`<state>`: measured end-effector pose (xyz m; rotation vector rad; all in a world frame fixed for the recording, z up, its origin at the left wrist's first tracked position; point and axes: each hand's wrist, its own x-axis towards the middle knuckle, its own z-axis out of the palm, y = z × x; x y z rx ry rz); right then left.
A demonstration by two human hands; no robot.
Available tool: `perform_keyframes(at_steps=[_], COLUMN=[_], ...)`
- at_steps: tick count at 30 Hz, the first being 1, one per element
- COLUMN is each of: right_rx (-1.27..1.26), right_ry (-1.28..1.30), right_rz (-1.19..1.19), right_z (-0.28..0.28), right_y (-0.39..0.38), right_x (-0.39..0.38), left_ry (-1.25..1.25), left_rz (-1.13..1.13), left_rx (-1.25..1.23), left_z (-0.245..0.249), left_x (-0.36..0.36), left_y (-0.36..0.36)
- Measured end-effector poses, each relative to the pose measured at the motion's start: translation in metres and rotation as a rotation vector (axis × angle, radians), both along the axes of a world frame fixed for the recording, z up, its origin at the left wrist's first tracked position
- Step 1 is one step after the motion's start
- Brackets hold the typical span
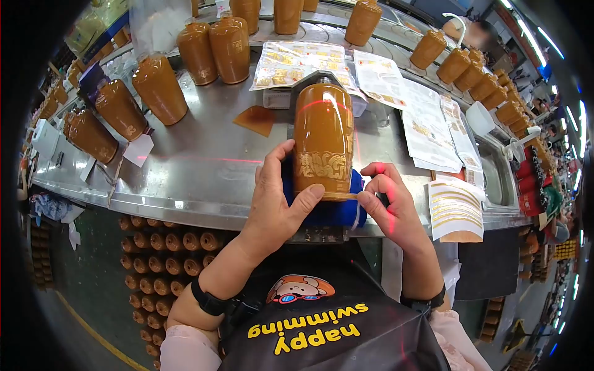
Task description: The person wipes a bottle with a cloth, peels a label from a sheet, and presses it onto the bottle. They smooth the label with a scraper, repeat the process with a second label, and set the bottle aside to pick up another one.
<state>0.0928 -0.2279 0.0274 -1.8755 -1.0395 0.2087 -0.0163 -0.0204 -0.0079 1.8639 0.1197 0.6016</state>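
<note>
Brown glazed bottle [323, 133] on blue cloth [337, 213] — steadied by left hand [277, 201], right fingertips [364, 198] pinched at its base.

The bottle [322, 127] at the middle has a smooth, glossy brown surface like glazed ceramic, with a rougher raised pattern [323, 166] around its near end. Blue cloth [322, 217], matt and soft-looking, lies beneath it. The table [204, 151] is bare metal with a dull sheen and blurry reflections. The brown bottles [159, 89] at far left look equally glossy. On the right, paper sheets [427, 127] carry shiny gold pieces. The sink [495, 176] at right is smooth metal. The black apron [291, 337] looks smooth, with a slight shine.
</note>
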Motion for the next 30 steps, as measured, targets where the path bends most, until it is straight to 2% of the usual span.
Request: perform_keyframes(at_steps=[3, 5, 8, 12, 15, 30], right_rx=[-0.001, 0.040, 0.014, 0.034, -0.012, 0.004], right_ry=[0.012, 0.051, 0.312, 0.200, -0.007, 0.027], right_rz=[0.012, 0.035, 0.029, 0.053, -0.001, -0.038], right_z=[0.002, -0.004, 0.017, 0.011, 0.006, 0.002], right_y=[0.000, 0.001, 0.005, 0.014, 0.020, 0.024], right_x=[0.000, 0.005, -0.002, -0.002, -0.005, -0.007], left_ry=[0.068, -0.002, -0.053, -0.023, -0.009, -0.009], left_rz=[-0.050, -0.069, -0.116, -0.084, -0.030, -0.019], left_rx=[-0.021, -0.157, -0.266, -0.237, -0.042, -0.038], left_z=[0.009, -0.003, -0.004, -0.003, -0.003, -0.003], left_x=[-0.003, 0.000, 0.000, -0.001, -0.002, 0.001], left_y=[0.000, 0.003, 0.005, 0.004, 0.002, 0.002])
